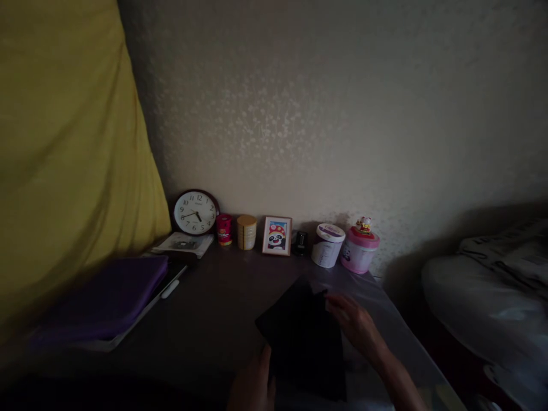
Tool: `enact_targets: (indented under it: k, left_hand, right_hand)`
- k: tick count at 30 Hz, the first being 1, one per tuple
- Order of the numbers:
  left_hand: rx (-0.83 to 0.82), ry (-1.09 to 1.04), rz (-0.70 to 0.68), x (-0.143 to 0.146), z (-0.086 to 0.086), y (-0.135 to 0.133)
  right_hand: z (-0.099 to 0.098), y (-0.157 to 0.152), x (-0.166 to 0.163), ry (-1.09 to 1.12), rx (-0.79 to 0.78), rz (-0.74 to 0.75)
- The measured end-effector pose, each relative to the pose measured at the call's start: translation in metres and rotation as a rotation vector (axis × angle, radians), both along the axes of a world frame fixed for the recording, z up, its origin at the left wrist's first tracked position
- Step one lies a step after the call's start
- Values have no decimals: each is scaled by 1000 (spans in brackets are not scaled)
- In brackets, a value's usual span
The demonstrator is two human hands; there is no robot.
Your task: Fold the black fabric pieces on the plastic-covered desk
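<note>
A flat black piece, either cloth or a soft pouch (306, 342), is held over the front of the dark table; the dim light hides its details. My right hand (353, 322) pinches its upper right corner between thumb and fingers. At its lower left edge, my left hand (252, 382) grips with the thumb on top, and the other fingers are partly hidden. The upper edge of the black piece looks uneven, with a peak left of my right hand.
Along the wall stand a round clock (196, 212), a red can (224, 229), a yellow-lidded jar (246, 232), a framed panda picture (277, 236), a white tub (327, 245) and a pink tub (359, 251). A purple folder (107, 297) lies left, beside a yellow curtain (72, 142).
</note>
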State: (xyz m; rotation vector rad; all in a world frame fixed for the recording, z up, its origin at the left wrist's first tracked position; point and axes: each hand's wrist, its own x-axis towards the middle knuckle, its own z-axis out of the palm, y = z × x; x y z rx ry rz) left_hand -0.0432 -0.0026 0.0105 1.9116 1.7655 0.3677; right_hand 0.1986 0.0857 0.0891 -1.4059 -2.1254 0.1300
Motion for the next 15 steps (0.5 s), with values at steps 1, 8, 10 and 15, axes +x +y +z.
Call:
enact_targets:
  k: [1, 8, 10, 15]
  left_hand:
    - [-7, 28, 4, -1, 2, -1]
    - [-14, 89, 32, -5, 4, -3]
    - [-5, 99, 39, -4, 3, -4]
    - [40, 131, 51, 0, -2, -6]
  right_hand:
    - [5, 2, -13, -56, 2, 59]
    - [8, 21, -65, -409, -61, 200]
    - [6, 25, -70, -441, -78, 193]
    - [6, 34, -74, -410, -134, 149]
